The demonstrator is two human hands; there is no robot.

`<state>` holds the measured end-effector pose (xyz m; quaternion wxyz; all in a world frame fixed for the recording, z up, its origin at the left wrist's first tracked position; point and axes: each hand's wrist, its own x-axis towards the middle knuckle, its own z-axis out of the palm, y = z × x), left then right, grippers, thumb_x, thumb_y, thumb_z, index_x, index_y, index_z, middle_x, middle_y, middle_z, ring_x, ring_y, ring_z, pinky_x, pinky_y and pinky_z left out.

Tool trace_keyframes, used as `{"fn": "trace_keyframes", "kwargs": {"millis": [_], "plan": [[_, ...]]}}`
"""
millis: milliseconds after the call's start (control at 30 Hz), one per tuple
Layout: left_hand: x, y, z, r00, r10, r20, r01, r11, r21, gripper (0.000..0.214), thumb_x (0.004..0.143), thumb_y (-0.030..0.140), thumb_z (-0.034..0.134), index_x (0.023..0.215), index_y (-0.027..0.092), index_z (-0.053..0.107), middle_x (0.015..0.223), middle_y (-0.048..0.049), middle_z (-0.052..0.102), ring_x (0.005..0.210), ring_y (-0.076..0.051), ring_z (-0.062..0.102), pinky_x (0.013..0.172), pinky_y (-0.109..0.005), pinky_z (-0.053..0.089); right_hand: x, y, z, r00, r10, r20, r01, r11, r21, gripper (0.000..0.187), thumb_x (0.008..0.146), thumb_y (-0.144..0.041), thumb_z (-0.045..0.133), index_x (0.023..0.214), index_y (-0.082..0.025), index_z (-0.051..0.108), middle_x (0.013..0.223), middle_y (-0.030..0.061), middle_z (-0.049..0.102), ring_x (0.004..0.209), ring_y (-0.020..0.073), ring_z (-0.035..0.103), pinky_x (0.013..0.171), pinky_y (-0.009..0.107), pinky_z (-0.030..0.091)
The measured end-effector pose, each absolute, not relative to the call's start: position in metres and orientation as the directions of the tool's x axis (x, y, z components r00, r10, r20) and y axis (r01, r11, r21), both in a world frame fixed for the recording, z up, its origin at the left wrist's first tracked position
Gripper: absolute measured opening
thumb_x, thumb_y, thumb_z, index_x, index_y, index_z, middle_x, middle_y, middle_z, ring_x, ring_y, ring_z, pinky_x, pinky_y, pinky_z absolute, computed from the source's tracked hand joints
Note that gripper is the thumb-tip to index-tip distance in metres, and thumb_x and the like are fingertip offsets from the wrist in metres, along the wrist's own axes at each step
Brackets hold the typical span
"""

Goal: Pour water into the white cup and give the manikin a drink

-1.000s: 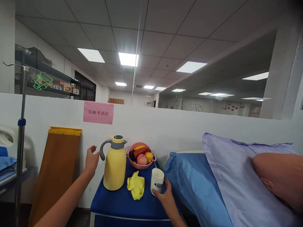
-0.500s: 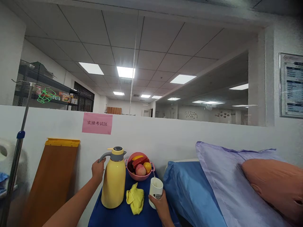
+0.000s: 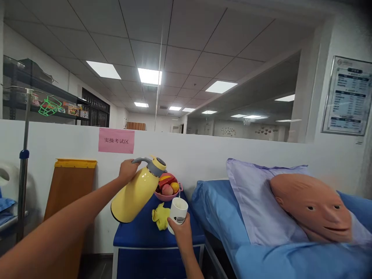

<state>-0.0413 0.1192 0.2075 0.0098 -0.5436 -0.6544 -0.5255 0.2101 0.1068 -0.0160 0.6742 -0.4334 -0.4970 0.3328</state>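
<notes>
My left hand [image 3: 128, 171] is wrapped round the grey handle of a yellow thermos jug [image 3: 136, 193]. The jug is tipped, its top leaning right toward the mug and its base raised at the left. Closed round a white mug [image 3: 178, 209] with a dark print is my right hand [image 3: 180, 228]; a thin spoon-like handle sticks up from the mug's rim. Between the two, a crumpled yellow cloth [image 3: 161, 216] lies on the blue cabinet top [image 3: 136, 238]. Behind them sits a pink basket [image 3: 164, 197] of fruit, partly covered by the jug's top. Whether liquid flows does not show.
At the right is a bed with blue bedding [image 3: 210, 205], a lilac pillow [image 3: 247, 209] and a manikin head [image 3: 314, 209]. A metal pole [image 3: 23, 182] and a brown board [image 3: 69, 193] stand at the left. The white wall [image 3: 203, 155] runs behind the cabinet.
My left hand has lifted the jug off the cabinet and tilted it to the right. The mug stays in my right hand. The view has shifted, showing more of the cabinet front and manikin.
</notes>
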Motion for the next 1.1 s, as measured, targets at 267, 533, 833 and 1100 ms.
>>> {"fn": "trace_keyframes", "kwargs": {"millis": [267, 533, 833, 1100], "plan": [[0.01, 0.043, 0.249, -0.068, 0.782, 0.62, 0.93, -0.176, 0.323, 0.038, 0.084, 0.046, 0.05, 0.075, 0.016, 0.071, 0.077, -0.0115, 0.071, 0.07, -0.021, 0.061, 0.059, -0.03, 0.038, 0.191, 0.024, -0.008, 0.316, 0.901, 0.296, -0.045, 0.326, -0.944, 0.064, 0.06, -0.042, 0.079, 0.112, -0.021, 0.05, 0.096, 0.0043, 0.071, 0.089, 0.0254, 0.067, 0.079, 0.033, 0.049], [0.046, -0.01, 0.284, 0.199, 0.79, 0.58, 0.979, -0.191, -0.076, 0.027, 0.081, 0.035, 0.051, 0.072, 0.016, 0.069, 0.075, -0.0123, 0.067, 0.07, -0.024, 0.062, 0.061, -0.031, 0.04, 0.192, -0.034, 0.029, 0.277, 0.906, 0.32, -0.051, 0.346, -0.937, 0.066, 0.059, -0.038, 0.08, 0.117, -0.021, 0.052, 0.096, 0.0042, 0.07, 0.088, 0.0254, 0.066, 0.074, 0.032, 0.049], [0.069, -0.03, 0.287, 0.33, 0.821, 0.467, 0.933, -0.207, -0.295, 0.032, 0.083, 0.036, 0.047, 0.08, 0.017, 0.072, 0.082, -0.0158, 0.068, 0.074, -0.028, 0.064, 0.063, -0.036, 0.044, 0.189, -0.045, 0.026, 0.263, 0.901, 0.344, -0.08, 0.376, -0.923, 0.059, 0.059, -0.034, 0.079, 0.11, -0.02, 0.053, 0.09, 0.0031, 0.07, 0.083, 0.0242, 0.066, 0.073, 0.032, 0.049], [0.078, -0.039, 0.298, 0.385, 0.849, 0.363, 0.886, -0.23, -0.402, 0.03, 0.082, 0.035, 0.05, 0.087, 0.017, 0.074, 0.09, -0.0167, 0.069, 0.085, -0.029, 0.063, 0.071, -0.038, 0.043, 0.191, -0.055, 0.035, 0.195, 0.927, 0.322, -0.056, 0.338, -0.94, 0.059, 0.059, -0.035, 0.079, 0.11, -0.021, 0.051, 0.088, 0.002, 0.07, 0.083, 0.0251, 0.065, 0.073, 0.033, 0.048]]}}
